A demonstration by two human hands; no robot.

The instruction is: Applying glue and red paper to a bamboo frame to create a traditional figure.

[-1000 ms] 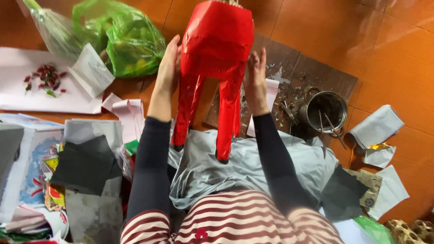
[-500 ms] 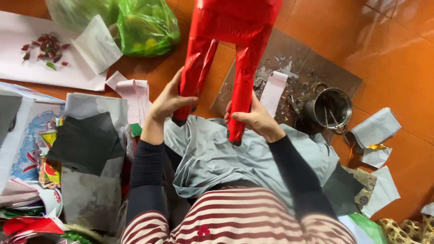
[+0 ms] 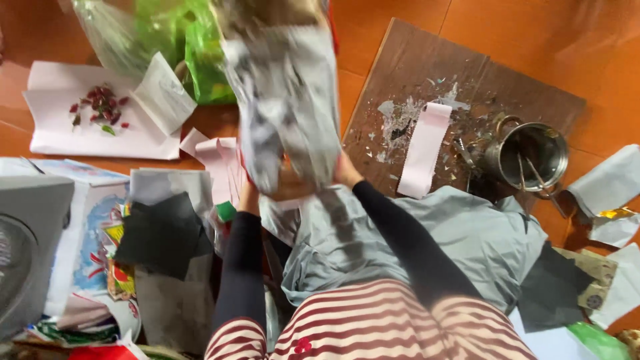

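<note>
A large paper shape [image 3: 287,100], grey and motion-blurred on the side facing me, stands upright over my lap. Both hands grip its lower end. My left hand [image 3: 252,193] is at its lower left and mostly hidden behind it. At its lower right, my right hand [image 3: 343,172] shows only in part. Dark sleeves cover both forearms. A grey cloth [image 3: 480,233] lies across my lap above striped red and white trousers.
A brown board [image 3: 467,73] on the orange floor carries paper scraps, a white paper strip [image 3: 423,150] and a metal cup [image 3: 527,157] with tools. A green plastic bag [image 3: 193,47], a white sheet [image 3: 53,137] with red bits and piled papers [image 3: 160,233] lie left.
The paper shape showed its red side before and now shows a grey side, lower and closer to me. My hands slid from its sides down to its lower end.
</note>
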